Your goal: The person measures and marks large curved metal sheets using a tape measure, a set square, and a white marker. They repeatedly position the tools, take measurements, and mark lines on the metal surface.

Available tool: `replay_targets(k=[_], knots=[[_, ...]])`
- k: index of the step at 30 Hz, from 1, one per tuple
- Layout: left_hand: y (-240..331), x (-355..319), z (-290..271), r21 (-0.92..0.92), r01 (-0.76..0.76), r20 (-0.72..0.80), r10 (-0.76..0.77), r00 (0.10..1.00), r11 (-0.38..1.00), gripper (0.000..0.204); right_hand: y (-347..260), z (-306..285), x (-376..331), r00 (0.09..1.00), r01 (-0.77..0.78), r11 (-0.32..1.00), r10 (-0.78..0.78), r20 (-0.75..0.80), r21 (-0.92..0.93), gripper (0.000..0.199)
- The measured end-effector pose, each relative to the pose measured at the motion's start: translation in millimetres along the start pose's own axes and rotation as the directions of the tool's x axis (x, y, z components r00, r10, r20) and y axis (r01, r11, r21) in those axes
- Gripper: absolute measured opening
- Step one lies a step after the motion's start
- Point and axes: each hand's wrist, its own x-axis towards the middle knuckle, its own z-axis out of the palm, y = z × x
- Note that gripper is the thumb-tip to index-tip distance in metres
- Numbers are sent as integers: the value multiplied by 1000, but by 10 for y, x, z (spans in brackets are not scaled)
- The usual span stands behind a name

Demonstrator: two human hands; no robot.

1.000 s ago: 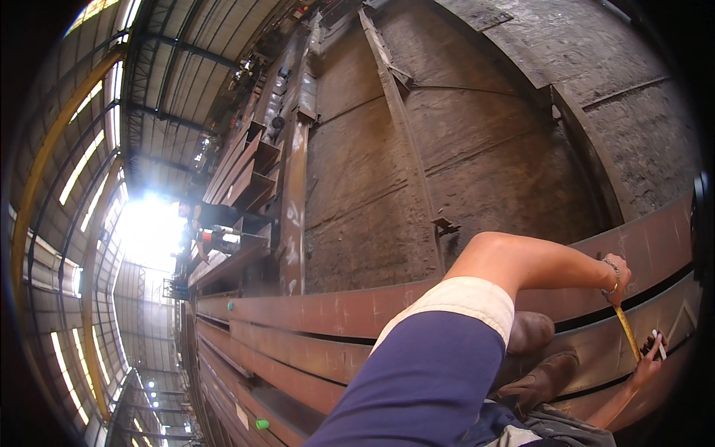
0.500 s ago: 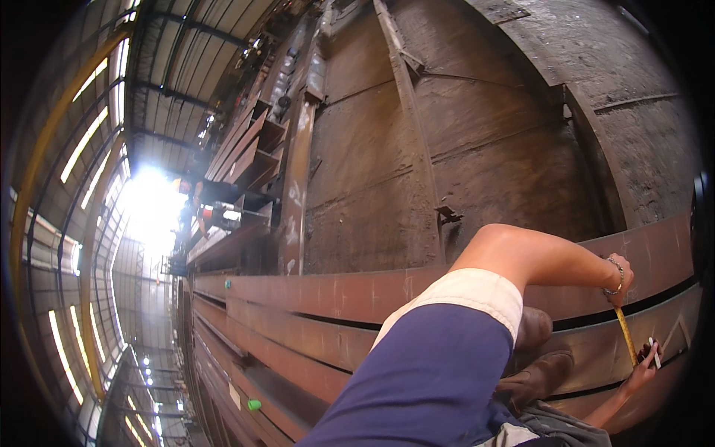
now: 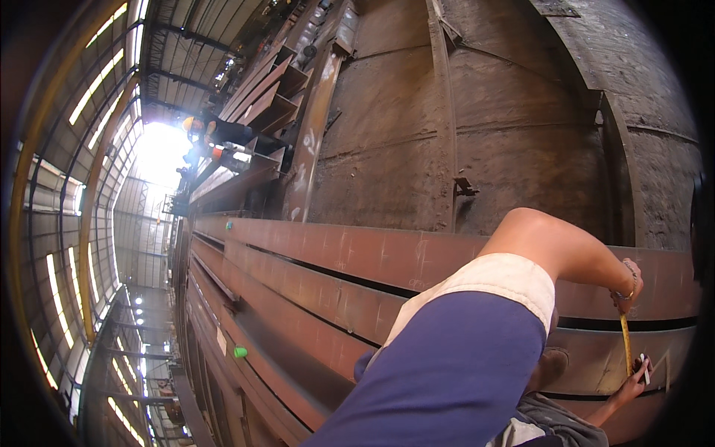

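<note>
My left arm, in a blue sleeve with a cream cuff, crosses the lower middle, bent at the elbow. My left hand (image 3: 627, 287), a bracelet at its wrist, is closed at the upper end of a yellow tape measure (image 3: 626, 344). The tape's strip lies across a rust-brown steel beam (image 3: 588, 365), beside the dark gap between two beams. At the strip's lower end is my right hand (image 3: 635, 381), closed around a white stick (image 3: 646, 370) that looks like chalk. The tape's case is hidden, probably within a hand.
Long steel beams (image 3: 357, 249) run side by side, with thin white marks on them. A green cup-like object (image 3: 240, 352) rests on one. My boot (image 3: 550, 366) stands by the beams. Brown plates and raised bars (image 3: 444, 119) lie beyond. A helmeted person (image 3: 216, 134) works farther off.
My view has shifted, so the beams and the far person sit differently in it. My right hand has moved slightly closer to the tape strip. Both hands keep their hold.
</note>
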Motion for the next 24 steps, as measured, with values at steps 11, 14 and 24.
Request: replay_targets(k=[11,14,24], knots=[[8,18,37,22,12,28,-13,1000,1000,49,-27,10,-82,996,-17,1000,16,82,14,34],[-23,-21,96,10,1,3,-1,1000,1000,48,-4,94,-139,999,-51,998,51,15,36,32],[-36,67,179,-30,-21,89,23,996,999,54,42,46,-261,992,-128,992,128,-10,9,33]])
